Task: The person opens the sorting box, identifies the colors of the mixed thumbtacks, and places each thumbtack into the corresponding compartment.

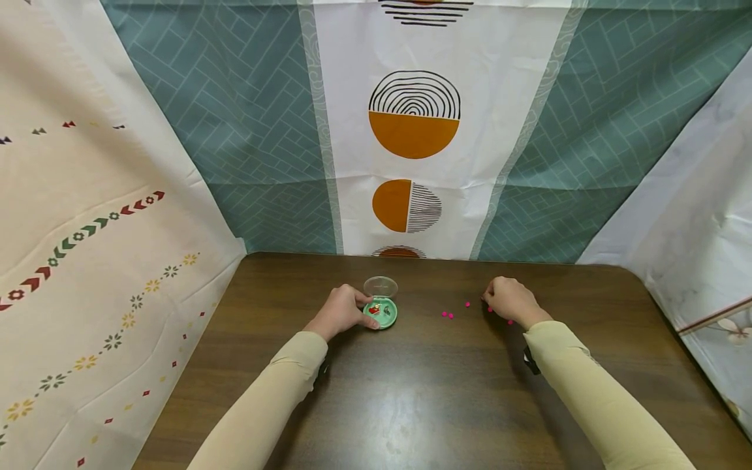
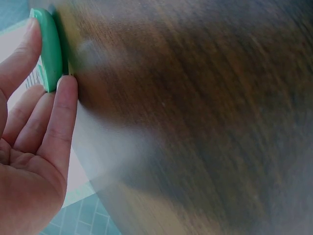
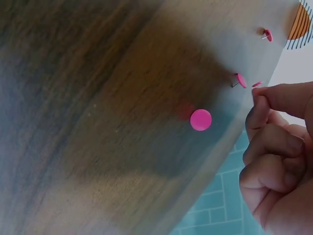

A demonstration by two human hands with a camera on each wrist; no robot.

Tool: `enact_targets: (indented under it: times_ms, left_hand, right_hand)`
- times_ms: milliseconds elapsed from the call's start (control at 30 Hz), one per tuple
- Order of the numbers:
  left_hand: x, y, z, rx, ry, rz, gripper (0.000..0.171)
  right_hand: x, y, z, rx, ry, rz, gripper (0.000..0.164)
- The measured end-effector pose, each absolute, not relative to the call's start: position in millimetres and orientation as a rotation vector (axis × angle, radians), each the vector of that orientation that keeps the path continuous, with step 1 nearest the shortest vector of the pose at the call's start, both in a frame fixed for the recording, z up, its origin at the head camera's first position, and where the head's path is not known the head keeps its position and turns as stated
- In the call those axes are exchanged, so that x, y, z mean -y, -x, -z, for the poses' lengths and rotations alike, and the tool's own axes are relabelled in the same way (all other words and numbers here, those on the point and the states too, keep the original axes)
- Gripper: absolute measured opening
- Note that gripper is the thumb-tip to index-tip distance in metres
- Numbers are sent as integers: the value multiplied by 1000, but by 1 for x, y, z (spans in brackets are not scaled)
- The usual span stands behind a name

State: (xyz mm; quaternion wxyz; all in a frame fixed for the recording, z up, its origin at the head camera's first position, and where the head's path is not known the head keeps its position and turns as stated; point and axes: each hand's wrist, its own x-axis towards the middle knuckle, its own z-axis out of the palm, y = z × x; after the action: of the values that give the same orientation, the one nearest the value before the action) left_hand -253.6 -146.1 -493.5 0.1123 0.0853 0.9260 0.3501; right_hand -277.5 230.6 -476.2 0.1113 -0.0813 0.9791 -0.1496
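A round green case point(image 1: 387, 322) stands on the table with its clear lid point(image 1: 380, 286) raised. Small red and dark bits point(image 1: 375, 309) lie inside, too small to identify. My left hand point(image 1: 343, 312) grips the case from its left side; the left wrist view shows the thumb on the green rim point(image 2: 53, 54) and the fingers against its edge. Farther right, my right hand point(image 1: 510, 300) pinches a pink thumbtack point(image 3: 257, 84) between thumb and forefinger, just above the table. Below it lie other pink thumbtacks, one point(image 3: 201, 120) head up and another point(image 3: 240, 81) tipped with its pin showing.
Several pink thumbtacks lie scattered between the hands, among them one thumbtack point(image 1: 467, 304) toward the back. The brown wooden table point(image 1: 399, 391) ends at a hanging patterned cloth point(image 1: 405, 150) behind. Pale cloths hang at both sides.
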Motion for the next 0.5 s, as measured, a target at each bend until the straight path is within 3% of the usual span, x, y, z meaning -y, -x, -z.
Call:
enact_targets:
  times_ms: [500]
  left_hand:
    - [146,253,494,-2734,-257,-1012,63]
  right_hand:
    - [-202,276,471,-2739,491,936,16]
